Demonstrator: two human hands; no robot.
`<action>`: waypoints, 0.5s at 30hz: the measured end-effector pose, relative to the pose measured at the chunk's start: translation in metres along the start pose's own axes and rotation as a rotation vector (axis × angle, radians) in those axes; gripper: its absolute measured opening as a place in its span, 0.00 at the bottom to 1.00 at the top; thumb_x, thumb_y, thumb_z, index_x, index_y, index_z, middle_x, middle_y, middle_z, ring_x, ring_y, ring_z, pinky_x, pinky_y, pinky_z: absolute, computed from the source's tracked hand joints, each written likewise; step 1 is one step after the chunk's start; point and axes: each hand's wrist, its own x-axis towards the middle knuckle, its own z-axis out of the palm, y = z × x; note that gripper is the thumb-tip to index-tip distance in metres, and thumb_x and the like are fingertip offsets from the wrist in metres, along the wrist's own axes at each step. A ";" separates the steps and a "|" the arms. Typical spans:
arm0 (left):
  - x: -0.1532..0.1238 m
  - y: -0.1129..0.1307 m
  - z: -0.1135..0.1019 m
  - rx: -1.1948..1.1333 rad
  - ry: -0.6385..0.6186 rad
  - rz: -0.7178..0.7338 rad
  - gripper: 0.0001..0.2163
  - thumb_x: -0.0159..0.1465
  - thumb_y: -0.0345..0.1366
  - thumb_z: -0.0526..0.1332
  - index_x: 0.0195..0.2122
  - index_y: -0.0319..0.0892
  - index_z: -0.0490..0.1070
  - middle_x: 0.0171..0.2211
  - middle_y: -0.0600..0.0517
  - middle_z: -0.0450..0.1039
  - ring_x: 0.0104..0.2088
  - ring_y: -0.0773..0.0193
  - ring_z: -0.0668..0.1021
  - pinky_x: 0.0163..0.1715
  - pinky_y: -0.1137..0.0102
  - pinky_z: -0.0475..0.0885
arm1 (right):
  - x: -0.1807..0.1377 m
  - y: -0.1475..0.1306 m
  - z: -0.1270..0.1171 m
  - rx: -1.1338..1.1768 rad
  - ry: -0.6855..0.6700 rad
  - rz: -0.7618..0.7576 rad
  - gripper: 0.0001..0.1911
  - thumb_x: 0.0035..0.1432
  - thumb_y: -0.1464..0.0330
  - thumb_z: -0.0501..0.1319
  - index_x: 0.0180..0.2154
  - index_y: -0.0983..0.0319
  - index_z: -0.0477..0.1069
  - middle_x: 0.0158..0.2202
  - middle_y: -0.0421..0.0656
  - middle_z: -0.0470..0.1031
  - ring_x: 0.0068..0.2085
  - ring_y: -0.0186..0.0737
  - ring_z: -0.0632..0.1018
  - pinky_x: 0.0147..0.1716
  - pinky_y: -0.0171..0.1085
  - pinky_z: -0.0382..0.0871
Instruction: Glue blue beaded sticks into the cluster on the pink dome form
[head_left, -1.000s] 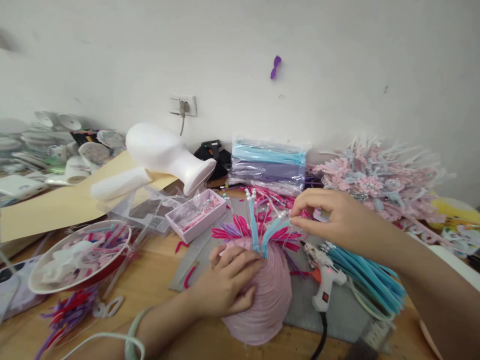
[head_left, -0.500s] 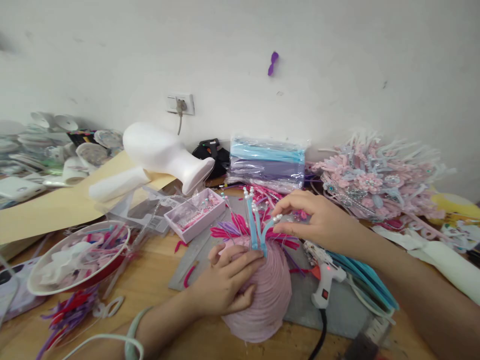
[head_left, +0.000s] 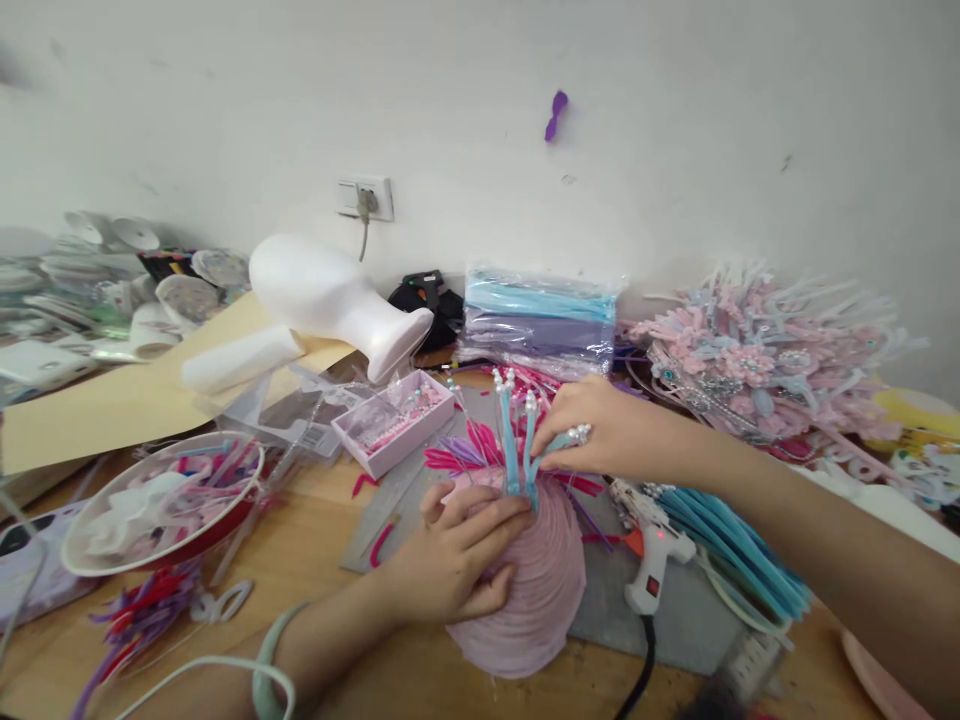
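Observation:
A rounded form wound in pink strands (head_left: pixel 536 600) sits on the grey mat, with magenta and purple pipe cleaners (head_left: pixel 480 447) fanning out behind it. My left hand (head_left: pixel 461 550) lies over its upper left, fingers stretched flat and fingertips touching the base of upright light-blue pipe cleaners (head_left: pixel 511 450) tipped with white pearl beads. Between thumb and fingers, my right hand (head_left: pixel 592 425) pinches one light-blue strand that bends right, its pearl cluster (head_left: pixel 577 434) showing beyond the fingers. A white glue gun (head_left: pixel 658 560) with a red light lies right of the form.
A pink box of beads (head_left: pixel 394 425) and a bowl of pipe-cleaner scraps (head_left: pixel 71 555) stand left. Blue pipe cleaners (head_left: pixel 739 545) lie right, near a power strip (head_left: pixel 754 660). Behind are a white foam head (head_left: pixel 322 290), bagged pipe cleaners (head_left: pixel 536 320) and a pink flower pile (head_left: pixel 750 365).
My right hand has closed in on the right-hand blue strand and bent it further right and down. My left hand stays on the pink form. The view has shifted slightly.

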 end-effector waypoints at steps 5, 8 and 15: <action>-0.001 0.000 0.001 0.000 -0.005 0.006 0.15 0.60 0.39 0.51 0.46 0.44 0.69 0.43 0.55 0.74 0.42 0.62 0.68 0.47 0.65 0.50 | 0.011 -0.002 -0.014 -0.077 -0.199 -0.104 0.10 0.52 0.69 0.59 0.35 0.59 0.78 0.34 0.40 0.79 0.34 0.36 0.76 0.38 0.33 0.62; -0.001 -0.001 0.001 0.008 -0.023 0.002 0.16 0.60 0.39 0.51 0.47 0.45 0.68 0.44 0.54 0.73 0.43 0.62 0.68 0.48 0.65 0.50 | 0.018 -0.005 -0.016 -0.137 -0.243 -0.111 0.10 0.50 0.70 0.59 0.35 0.58 0.78 0.34 0.41 0.79 0.34 0.37 0.76 0.35 0.33 0.63; -0.003 -0.002 0.002 -0.002 -0.035 -0.006 0.16 0.60 0.40 0.50 0.48 0.46 0.68 0.45 0.53 0.73 0.44 0.61 0.68 0.48 0.65 0.50 | 0.027 -0.006 -0.012 -0.202 -0.345 -0.097 0.13 0.49 0.72 0.59 0.36 0.55 0.77 0.34 0.39 0.79 0.34 0.37 0.76 0.32 0.32 0.62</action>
